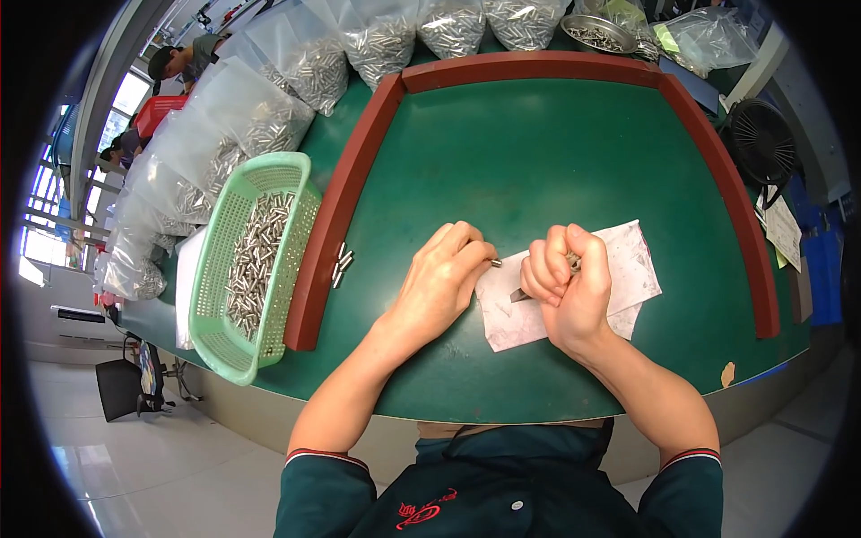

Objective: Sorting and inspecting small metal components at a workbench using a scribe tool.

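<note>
Two bare hands are working over one stained white paper sheet (619,269) on the green table (538,152).
Left hand (439,282) is pinching one small silver metal pin (494,263) at its fingertips, just at the paper's left edge; right hand (567,282) is curling shut around a short dark-tipped tool (520,294), resting on the sheet. One green plastic basket (224,350) is holding countless pins well to the left, beyond the red-brown raised border (336,224), where a few loose pins (340,264) are lying. Clear bags of pins (296,67) are crowding behind.
</note>
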Tool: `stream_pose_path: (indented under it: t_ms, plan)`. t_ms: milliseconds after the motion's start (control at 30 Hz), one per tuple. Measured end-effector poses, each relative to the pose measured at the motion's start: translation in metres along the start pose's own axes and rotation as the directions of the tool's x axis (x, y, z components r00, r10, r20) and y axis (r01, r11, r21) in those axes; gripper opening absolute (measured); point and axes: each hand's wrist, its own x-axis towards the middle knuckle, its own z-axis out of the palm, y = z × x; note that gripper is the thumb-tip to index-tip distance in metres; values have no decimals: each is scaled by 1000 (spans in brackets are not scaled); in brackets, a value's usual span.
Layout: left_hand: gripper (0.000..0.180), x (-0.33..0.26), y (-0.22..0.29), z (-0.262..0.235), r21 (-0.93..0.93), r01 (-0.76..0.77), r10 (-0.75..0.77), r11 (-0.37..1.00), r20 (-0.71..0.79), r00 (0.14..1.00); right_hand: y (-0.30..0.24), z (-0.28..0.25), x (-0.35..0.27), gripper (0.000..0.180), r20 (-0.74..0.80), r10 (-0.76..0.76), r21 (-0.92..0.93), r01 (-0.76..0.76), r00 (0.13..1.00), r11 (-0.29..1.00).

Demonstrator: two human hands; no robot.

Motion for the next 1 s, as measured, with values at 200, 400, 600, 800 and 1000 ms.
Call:
stream_pose_path:
  t_ms: [200, 400, 600, 800, 1000]
  plan:
    - [6, -8, 3, -7, -697, 516, -496, 498, 258, 829, 0, -1, 0, 36, 3, 15, -12, -15, 1000, 1000]
    - [9, -6, 0, -11, -801, 530, -505, 276, 349, 790, -1, -1, 1, 36, -9, 8, -8, -8, 1000, 1000]
    - [16, -9, -8, -21, -853, 486, -409, -190, 519, 751, -1, 3, 1, 36, -12, 20, 7, -20, 1000, 1000]
    - [16, -17, -17, -43, -697, 586, -611, 415, 264, 747, -2, 2, -1, 38, -6, 21, -15, -21, 1000, 1000]
    - [14, -50, -14, -57, 526, 565, -466, 635, -322, 824, -2, 3, 1, 38, -15, 28, -23, -28, 999, 999]
